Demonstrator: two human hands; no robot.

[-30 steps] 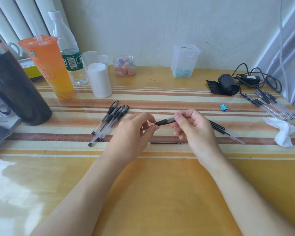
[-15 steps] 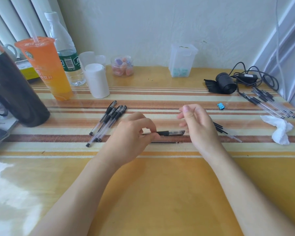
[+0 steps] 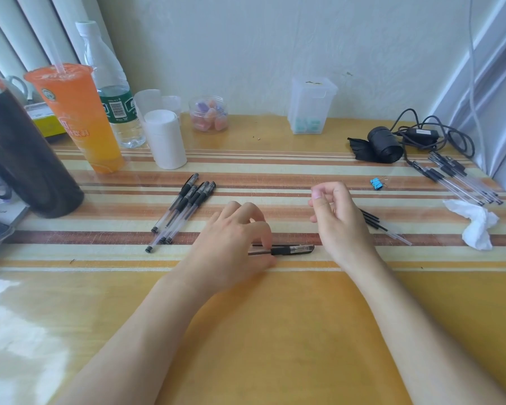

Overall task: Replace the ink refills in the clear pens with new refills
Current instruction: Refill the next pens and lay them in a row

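A clear pen with a black grip and cap (image 3: 292, 249) lies on the striped table in the middle. My left hand (image 3: 234, 241) rests on the table and pinches the pen's left end between thumb and forefinger. A thin dark refill (image 3: 259, 245) lies just behind the pen, partly hidden by my fingers. My right hand (image 3: 336, 217) hovers to the right of the pen, its fingers loosely curled with nothing visible in them. Several black refills (image 3: 374, 222) lie behind my right hand. A bunch of clear pens (image 3: 184, 211) lies to the left.
More clear pens (image 3: 462, 182) and a crumpled tissue (image 3: 476, 226) lie at the far right, with a blue clip (image 3: 376, 183), a black roll (image 3: 384, 144) and cables. An orange drink (image 3: 76, 118), water bottle (image 3: 111, 92), white cup (image 3: 165, 138) and black flask (image 3: 21, 159) stand at the left.
My right hand let go of the pen and lifted away to the right. My left hand lowered the pen onto the table.
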